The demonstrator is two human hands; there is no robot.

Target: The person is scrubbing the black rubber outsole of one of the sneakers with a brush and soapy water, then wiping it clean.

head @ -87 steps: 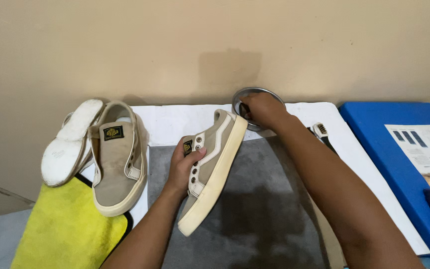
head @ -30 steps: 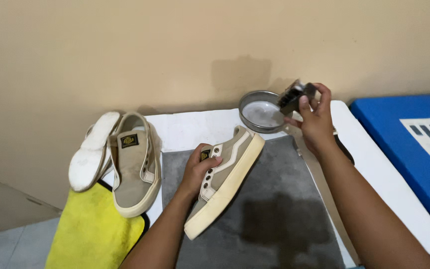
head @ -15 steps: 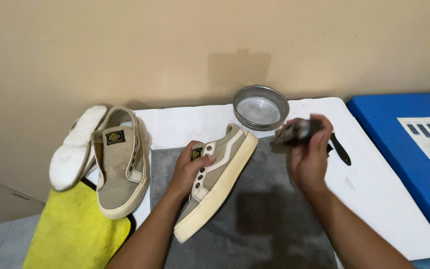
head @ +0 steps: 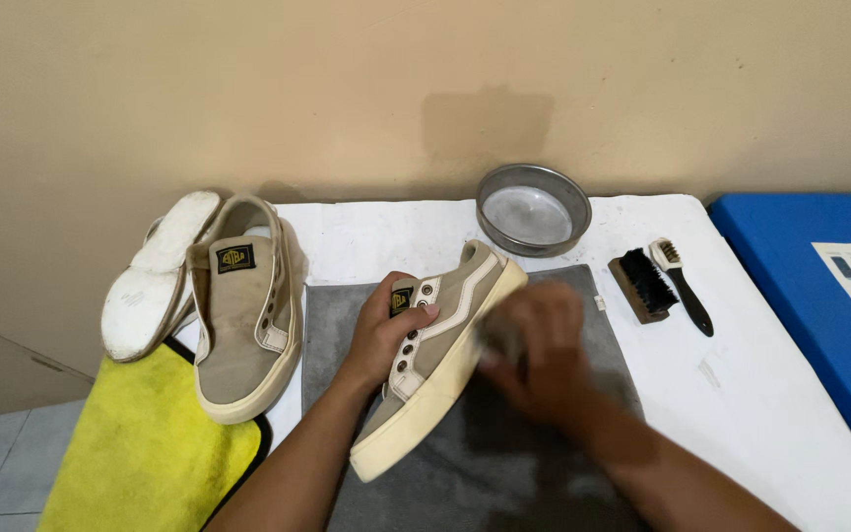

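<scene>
Here the left hand (head: 386, 330) grips the tilted sneaker (head: 440, 360), the blurred right hand (head: 534, 350) pressed against its side.

Two shoes: one (head: 440, 360) on the grey mat (head: 465, 473) at centre, one (head: 243, 315) to the left. One white insole (head: 155, 276) at far left. One yellow cloth (head: 145, 463) near left. One metal bowl (head: 533, 209) far centre. Two brushes to the right: a black-bristled block (head: 642, 286) and a slim handled one (head: 684, 286). Two hands.
</scene>
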